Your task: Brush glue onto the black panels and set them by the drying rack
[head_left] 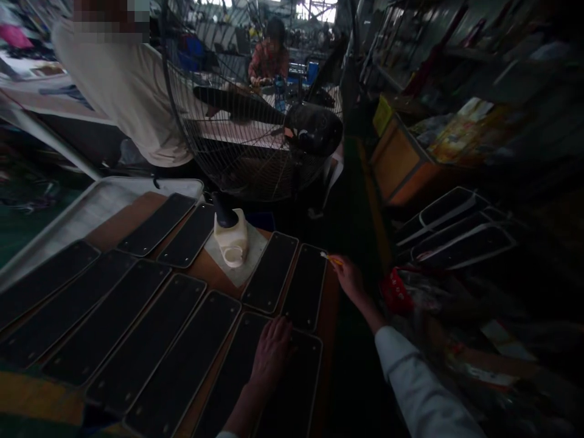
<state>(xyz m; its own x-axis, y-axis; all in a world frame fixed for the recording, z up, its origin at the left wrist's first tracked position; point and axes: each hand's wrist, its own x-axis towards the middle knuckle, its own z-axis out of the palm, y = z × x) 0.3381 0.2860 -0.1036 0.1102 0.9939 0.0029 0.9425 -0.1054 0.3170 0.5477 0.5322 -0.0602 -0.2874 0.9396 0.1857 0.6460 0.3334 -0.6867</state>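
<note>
My right hand is closed round a small brush with a yellow-orange handle and a whitish tip. The brush tip is at the far right corner of a dark rectangular panel with pale edges. My left hand lies with fingers stretched out over the nearer panels, its fingertips by the near edge of that same panel. Under and beside the left hand are a dark panel and another panel. Small bright dots show near the panels' ends.
More dark panels lie in rows on the brown board. A cream plastic container with a black top stands on a pale sheet. Beyond it is a large floor fan. One person stands at left; another sits farther back. Bags and boxes crowd the right.
</note>
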